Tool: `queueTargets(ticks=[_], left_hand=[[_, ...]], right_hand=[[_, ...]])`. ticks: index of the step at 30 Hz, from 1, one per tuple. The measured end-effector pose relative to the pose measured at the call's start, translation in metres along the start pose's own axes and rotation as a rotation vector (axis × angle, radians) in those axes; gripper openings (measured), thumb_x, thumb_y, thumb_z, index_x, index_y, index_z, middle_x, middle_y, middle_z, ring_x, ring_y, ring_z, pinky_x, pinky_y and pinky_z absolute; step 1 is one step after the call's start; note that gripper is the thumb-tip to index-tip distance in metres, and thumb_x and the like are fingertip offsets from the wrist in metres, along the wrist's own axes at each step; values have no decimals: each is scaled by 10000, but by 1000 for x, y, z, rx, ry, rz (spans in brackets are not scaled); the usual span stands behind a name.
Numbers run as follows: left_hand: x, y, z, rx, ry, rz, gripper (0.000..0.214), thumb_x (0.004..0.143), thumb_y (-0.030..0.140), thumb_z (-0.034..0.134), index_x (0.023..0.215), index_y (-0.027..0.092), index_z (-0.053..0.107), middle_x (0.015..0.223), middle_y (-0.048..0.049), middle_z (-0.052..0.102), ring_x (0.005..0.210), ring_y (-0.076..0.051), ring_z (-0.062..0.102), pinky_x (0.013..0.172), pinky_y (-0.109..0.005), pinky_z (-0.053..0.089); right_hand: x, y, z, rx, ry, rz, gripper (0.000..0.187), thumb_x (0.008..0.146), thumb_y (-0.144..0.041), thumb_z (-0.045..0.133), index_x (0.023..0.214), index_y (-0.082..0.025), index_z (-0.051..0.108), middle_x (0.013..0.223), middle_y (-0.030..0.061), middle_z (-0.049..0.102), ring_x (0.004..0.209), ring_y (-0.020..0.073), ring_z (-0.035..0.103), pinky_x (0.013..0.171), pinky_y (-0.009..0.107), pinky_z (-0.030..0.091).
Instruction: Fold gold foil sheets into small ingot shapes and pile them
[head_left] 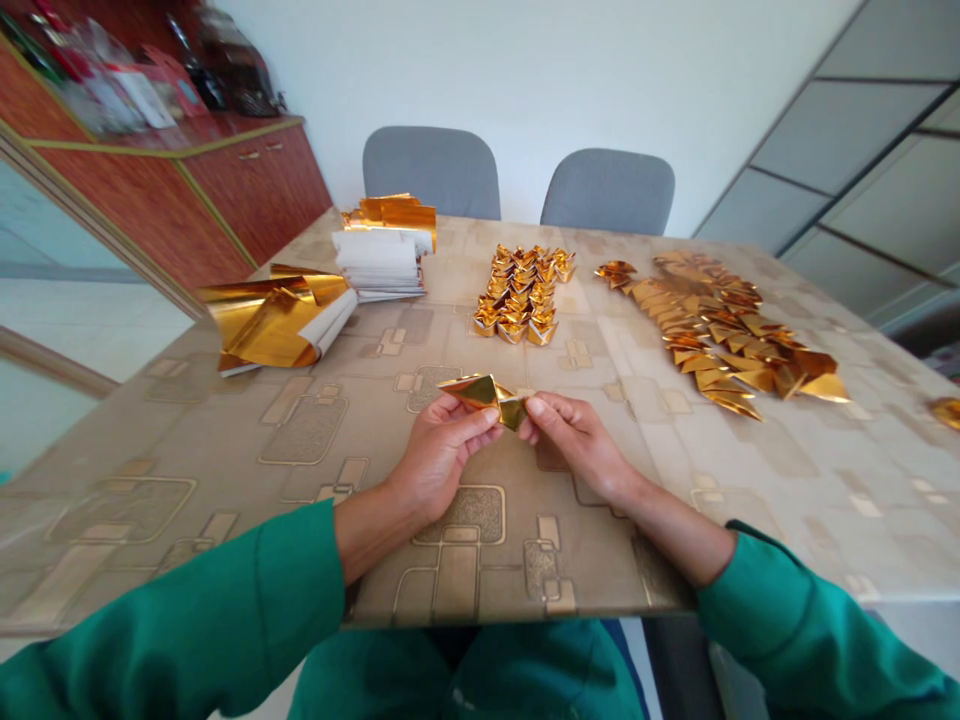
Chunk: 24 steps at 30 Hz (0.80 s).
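Note:
A small piece of folded gold foil paper (480, 390) is held above the near middle of the table, pointed at its left end. My left hand (442, 450) grips its left and middle part, thumb on the near face. With thumb and fingers pinched together, my right hand (574, 435) holds its right end. Fingers hide part of the lower edge. Straight beyond my hands stand rows of finished gold paper ingots (517, 295), set close together.
On the left lie loose gold foil sheets (277, 320) and a stack of white-backed sheets (379, 265). Flat folded gold pieces (720, 330) spread across the right side. The patterned tablecloth (300, 430) covers the table. Two grey chairs (431, 170) stand behind it.

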<state>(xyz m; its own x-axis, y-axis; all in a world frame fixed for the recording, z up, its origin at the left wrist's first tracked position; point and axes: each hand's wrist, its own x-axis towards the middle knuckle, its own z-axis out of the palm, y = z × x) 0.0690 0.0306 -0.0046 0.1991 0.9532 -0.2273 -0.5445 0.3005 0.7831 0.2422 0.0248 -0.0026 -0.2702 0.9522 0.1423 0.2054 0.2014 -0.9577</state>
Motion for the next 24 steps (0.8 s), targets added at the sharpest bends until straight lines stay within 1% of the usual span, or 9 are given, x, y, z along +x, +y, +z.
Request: queueTargets(ticks=[6, 8, 11, 13, 16, 18, 21, 22, 24], left_hand=[[-1, -1, 2, 39, -15, 2, 289, 645, 164, 832, 890, 140, 681, 859, -15, 715, 760, -103, 652, 726, -226, 547], [-1, -1, 3, 52, -17, 0, 292, 657, 171, 824, 906, 138, 676, 877, -20, 715, 766, -102, 650, 728, -223, 541], [0, -1, 2, 64, -11, 10, 294, 670, 169, 810, 926, 145, 668, 908, -19, 711, 782, -97, 643, 731, -216, 533], [0, 0, 1, 71, -5, 19, 308, 667, 164, 808, 936, 150, 659, 910, -14, 703, 785, -93, 636, 726, -212, 530], [0, 1, 2, 91, 8, 31, 350, 655, 161, 810, 953, 161, 626, 893, -4, 694, 773, -93, 631, 713, -215, 525], [-1, 2, 3, 108, 20, 48, 339, 643, 167, 814, 895, 170, 587, 842, 12, 683, 742, -95, 627, 694, -221, 519], [-1, 3, 4, 140, 1, 120, 353, 638, 179, 814, 709, 179, 468, 691, 52, 627, 642, -85, 595, 633, -208, 488], [-1, 3, 4, 153, -12, 153, 378, 642, 180, 812, 673, 180, 435, 657, 60, 608, 617, -80, 582, 616, -201, 474], [0, 2, 4, 181, -30, 208, 376, 657, 181, 804, 652, 178, 429, 641, 60, 600, 602, -77, 576, 602, -193, 456]], right_hand=[[2, 4, 0, -59, 81, 11, 466, 908, -602, 502, 674, -200, 530, 626, -22, 501, 586, 121, 442, 560, 256, 341], [2, 4, 1, -36, 65, 40, 487, 916, -614, 469, 676, -197, 541, 638, -10, 532, 593, 125, 464, 566, 259, 355], [0, 1, 2, 14, -7, 69, 496, 936, -604, 430, 692, -191, 556, 654, 2, 550, 609, 126, 486, 582, 262, 376], [0, 0, 3, 22, -39, 81, 439, 911, -582, 501, 706, -195, 536, 633, -22, 503, 579, 112, 436, 552, 250, 342], [0, -2, 4, 59, -48, 105, 387, 856, -544, 599, 707, -202, 496, 608, -53, 439, 541, 95, 359, 510, 236, 277], [0, -4, 3, 111, -72, 128, 378, 840, -530, 615, 699, -202, 488, 602, -57, 439, 531, 90, 354, 504, 233, 268], [1, -6, 0, 164, -121, 185, 367, 835, -529, 605, 707, -197, 514, 617, -42, 490, 525, 90, 377, 495, 236, 271], [2, -7, 0, 161, -120, 192, 373, 843, -537, 585, 707, -194, 528, 629, -32, 509, 530, 94, 391, 497, 239, 278], [2, -7, -2, 127, -82, 177, 404, 859, -560, 543, 689, -193, 543, 625, -22, 515, 533, 100, 398, 502, 246, 288]])
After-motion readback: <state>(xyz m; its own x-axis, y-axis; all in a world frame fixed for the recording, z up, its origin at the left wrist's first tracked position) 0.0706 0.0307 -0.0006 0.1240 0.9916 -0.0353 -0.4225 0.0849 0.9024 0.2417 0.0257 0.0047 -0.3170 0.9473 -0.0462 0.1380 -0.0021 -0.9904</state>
